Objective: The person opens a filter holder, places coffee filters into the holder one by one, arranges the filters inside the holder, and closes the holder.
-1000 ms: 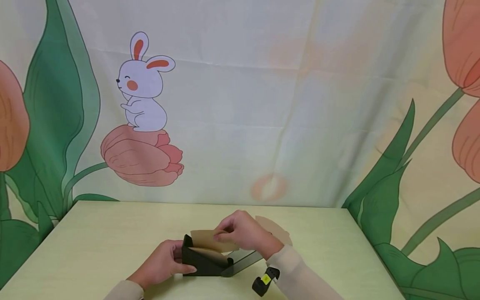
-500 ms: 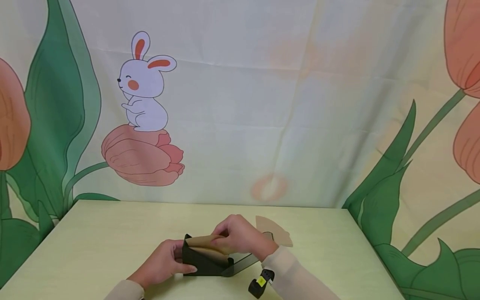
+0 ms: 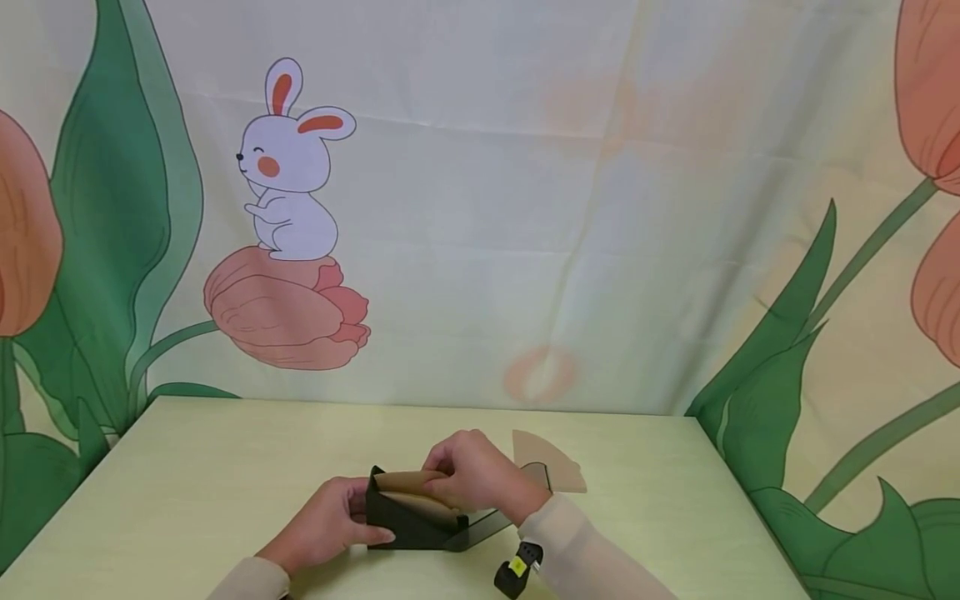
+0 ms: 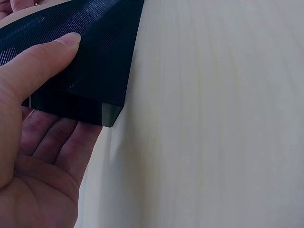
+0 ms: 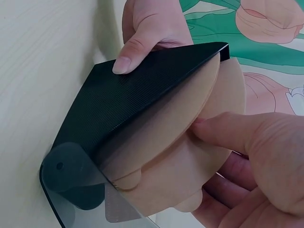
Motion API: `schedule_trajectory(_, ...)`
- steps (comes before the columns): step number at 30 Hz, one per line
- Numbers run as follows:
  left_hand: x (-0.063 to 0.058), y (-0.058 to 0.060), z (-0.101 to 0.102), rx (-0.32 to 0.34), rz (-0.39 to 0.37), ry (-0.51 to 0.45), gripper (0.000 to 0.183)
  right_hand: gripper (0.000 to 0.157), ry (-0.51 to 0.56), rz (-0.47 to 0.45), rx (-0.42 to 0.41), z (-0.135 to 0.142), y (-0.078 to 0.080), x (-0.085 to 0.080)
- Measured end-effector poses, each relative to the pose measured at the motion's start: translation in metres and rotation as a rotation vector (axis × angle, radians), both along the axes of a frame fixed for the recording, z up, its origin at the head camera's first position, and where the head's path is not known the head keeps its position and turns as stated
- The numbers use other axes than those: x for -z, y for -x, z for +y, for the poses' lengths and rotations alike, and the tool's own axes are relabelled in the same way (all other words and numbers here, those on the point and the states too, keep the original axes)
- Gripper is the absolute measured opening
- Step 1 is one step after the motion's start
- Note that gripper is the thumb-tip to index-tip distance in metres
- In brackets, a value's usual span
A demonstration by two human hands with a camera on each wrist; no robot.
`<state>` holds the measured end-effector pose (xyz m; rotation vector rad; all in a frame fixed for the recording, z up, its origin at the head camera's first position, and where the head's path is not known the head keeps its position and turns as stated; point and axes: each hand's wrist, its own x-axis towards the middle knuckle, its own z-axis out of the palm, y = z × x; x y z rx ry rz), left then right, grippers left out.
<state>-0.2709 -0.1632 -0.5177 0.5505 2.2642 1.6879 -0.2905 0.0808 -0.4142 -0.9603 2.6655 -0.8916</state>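
A black ribbed coffee filter holder (image 3: pixel 412 529) stands tilted on the table, its clear lid (image 3: pixel 491 525) swung down toward the right. My left hand (image 3: pixel 333 521) grips its left end, thumb on the front face and fingers behind. Brown paper coffee filters (image 5: pixel 171 133) sit inside the holder, their curved edges and small tabs showing in the right wrist view. My right hand (image 3: pixel 472 475) pinches the rear filter (image 5: pixel 228 90) at the holder's opening, thumb on the near side. Most of the lower part of these filters is hidden by the holder.
Another fan-shaped brown filter (image 3: pixel 558 467) lies on the table behind my right wrist, partly overlapped by the lid. A small black device with a yellow label (image 3: pixel 517 568) is at my right cuff. A printed curtain (image 3: pixel 450 250) hangs along the table's back edge.
My right hand has lowered the pinched filter down and left into the holder, then stayed nearly still. The left hand keeps its grip in place.
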Motion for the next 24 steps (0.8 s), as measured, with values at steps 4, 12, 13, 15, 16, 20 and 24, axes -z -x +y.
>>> schedule_trajectory(4,-0.0011,-0.0004,0.0006,-0.007,0.002,0.006,0.047,0.008,-0.005,-0.026,0.003,-0.0015,0.0001,0.0020)
schedule_trajectory(12,-0.0012,-0.0011,0.0007,-0.006,0.004,0.003,0.048,0.007,-0.023,-0.034,-0.016,-0.0015,-0.0003,0.0047)
schedule_trajectory(13,-0.0008,-0.0010,0.0007,-0.005,0.007,0.002,0.048,0.008,-0.026,-0.031,-0.018,-0.0014,-0.0003,0.0049)
schedule_trajectory(15,-0.0002,-0.0012,0.0006,-0.002,0.010,0.001,0.047,0.008,-0.027,-0.036,-0.017,-0.0012,-0.0008,0.0054)
schedule_trajectory(16,0.0000,-0.0013,0.0005,-0.001,0.011,0.000,0.047,0.007,-0.026,-0.040,-0.016,-0.0011,-0.0010,0.0057)
schedule_trajectory(20,0.0008,-0.0014,0.0001,-0.002,0.013,-0.006,0.045,0.008,-0.026,-0.050,-0.012,-0.0017,-0.0015,0.0066)
schedule_trajectory(24,0.0009,-0.0015,0.0004,-0.010,0.014,-0.006,0.044,0.008,-0.025,-0.059,-0.012,-0.0031,-0.0017,0.0080)
